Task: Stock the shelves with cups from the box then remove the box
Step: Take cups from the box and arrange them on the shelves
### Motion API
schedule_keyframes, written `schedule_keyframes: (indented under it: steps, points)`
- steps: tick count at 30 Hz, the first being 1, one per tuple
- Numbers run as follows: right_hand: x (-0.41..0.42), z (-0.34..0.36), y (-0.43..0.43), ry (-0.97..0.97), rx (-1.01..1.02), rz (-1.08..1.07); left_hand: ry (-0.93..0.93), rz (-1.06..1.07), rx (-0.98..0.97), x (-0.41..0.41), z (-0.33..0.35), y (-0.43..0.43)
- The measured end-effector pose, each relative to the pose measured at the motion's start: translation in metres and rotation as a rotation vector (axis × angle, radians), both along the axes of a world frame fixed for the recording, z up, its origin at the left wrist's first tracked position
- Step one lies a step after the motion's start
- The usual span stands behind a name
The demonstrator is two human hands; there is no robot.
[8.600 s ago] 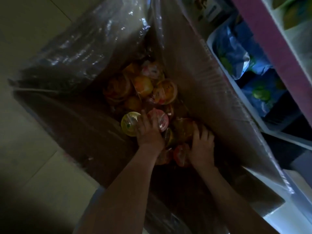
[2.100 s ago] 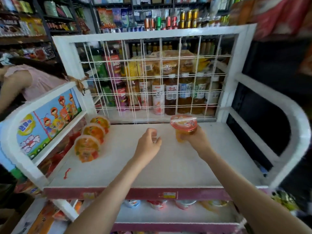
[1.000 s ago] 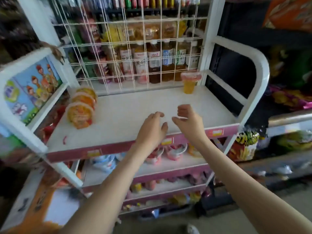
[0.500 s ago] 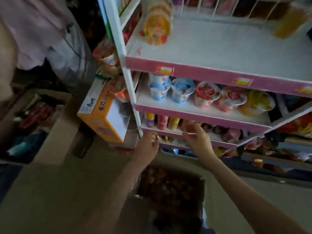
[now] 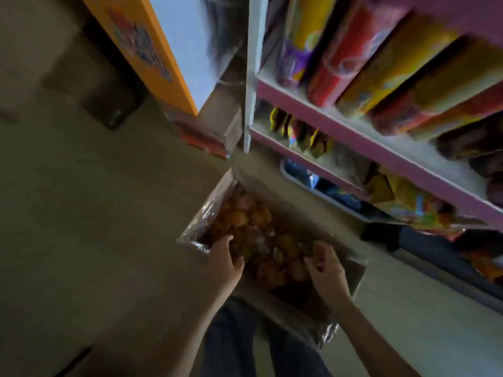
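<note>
Grip first: left hand point(image 5: 227, 265) is down at the box's 8 o'clock corner, fingers dipped in among the cups point(image 5: 261, 217), thumb out toward the pile. Too dim and smeared for me to say if it has hold of one, so I can't tell.

Right hand point(image 5: 328, 273) is over the 4 o'clock side of the pile, fingers curled down onto the cups. I can't tell there either whether they wrap a cup or only touch the tops.

The cups are a loose heap of orange, yellow and reddish lids covering the bottom of the box between and beyond both hands, out to 12 o'clock.

The box point(image 5: 353, 270) is brown cardboard, open at the top, with crinkled clear plastic along its rim. It sits on the floor point(image 5: 95, 213), just beside the foot of the shelves. My view has it at centre frame, with the wearer's dark trouser legs point(image 5: 231, 346) at 6 o'clock of it.

The shelves point(image 5: 353, 133) run from 12 to 3 o'clock of the box: white frame, pink front edges. The upper tier in view holds a row of long packets point(image 5: 353, 47) in purple, red and yellow. The tier below has small yellow packs, blurred. A white tray point(image 5: 330, 201) with blue packs sits under the lowest tier, near the box's 2 o'clock side.

An orange carton point(image 5: 141, 47) stands at 11 o'clock, left of the shelf post.
</note>
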State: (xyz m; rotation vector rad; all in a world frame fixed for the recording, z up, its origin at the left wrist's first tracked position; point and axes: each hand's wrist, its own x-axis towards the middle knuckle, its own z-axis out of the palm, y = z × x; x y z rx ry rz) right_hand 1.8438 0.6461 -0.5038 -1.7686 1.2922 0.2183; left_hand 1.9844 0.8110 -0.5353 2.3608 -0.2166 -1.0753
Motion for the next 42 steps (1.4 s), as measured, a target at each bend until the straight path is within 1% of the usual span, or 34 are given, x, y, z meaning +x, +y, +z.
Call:
schedule_keyframes:
  steps: [3,6,7,9,10,15,18,21,22,24,25,27,30,33,34,36,37,42]
  points:
    - [-0.018,-0.08,0.002,0.027,-0.013,0.022,0.035,-0.039,0.025,-0.023,-0.076,-0.015]
    - [-0.031,-0.155,0.002,0.031,0.022,0.02,0.167,-0.058,0.196,-0.035,-0.142,-0.031]
    - [-0.032,-0.179,0.002,0.032,0.038,0.017,0.163,-0.087,0.261,-0.037,-0.162,-0.037]
    - [-0.029,-0.22,0.003,0.041,0.055,0.03,0.087,-0.146,0.357,-0.037,-0.201,-0.045]
    - [-0.024,-0.237,0.004,0.052,0.059,0.045,0.05,-0.138,0.379,-0.034,-0.22,-0.047]
    - [0.017,-0.303,0.007,0.029,0.079,0.122,-0.096,-0.023,0.361,-0.015,-0.279,-0.053]
    - [0.051,-0.331,0.006,-0.02,0.127,0.074,-0.229,0.048,0.345,-0.014,-0.305,-0.058]
    - [0.08,-0.352,0.002,-0.053,0.207,-0.07,-0.287,0.107,0.303,-0.016,-0.324,-0.066]
    - [0.087,-0.358,0.0,-0.042,0.235,-0.138,-0.335,0.133,0.296,-0.016,-0.329,-0.069]
    - [0.094,-0.37,-0.003,-0.014,0.268,-0.248,-0.499,0.156,0.329,-0.012,-0.335,-0.077]
    - [0.095,-0.373,-0.004,-0.012,0.283,-0.289,-0.544,0.156,0.327,-0.008,-0.337,-0.083]
    - [0.094,-0.38,-0.007,-0.015,0.319,-0.355,-0.519,0.137,0.282,0.002,-0.342,-0.093]
    - [0.095,-0.385,-0.008,-0.056,0.352,-0.405,-0.551,0.11,0.375,0.017,-0.344,-0.1]
    - [0.094,-0.384,-0.006,-0.08,0.32,-0.421,-0.545,0.099,0.392,0.021,-0.341,-0.097]
    - [0.093,-0.382,-0.006,-0.083,0.306,-0.424,-0.511,0.089,0.374,0.022,-0.338,-0.096]
    - [0.089,-0.374,-0.005,-0.07,0.3,-0.424,-0.369,0.059,0.313,0.022,-0.329,-0.094]
    - [0.087,-0.369,-0.007,-0.06,0.299,-0.416,-0.335,0.066,0.269,0.022,-0.326,-0.092]
    - [0.077,-0.324,-0.005,-0.015,0.319,-0.454,-0.242,0.146,0.07,0.012,-0.289,-0.077]
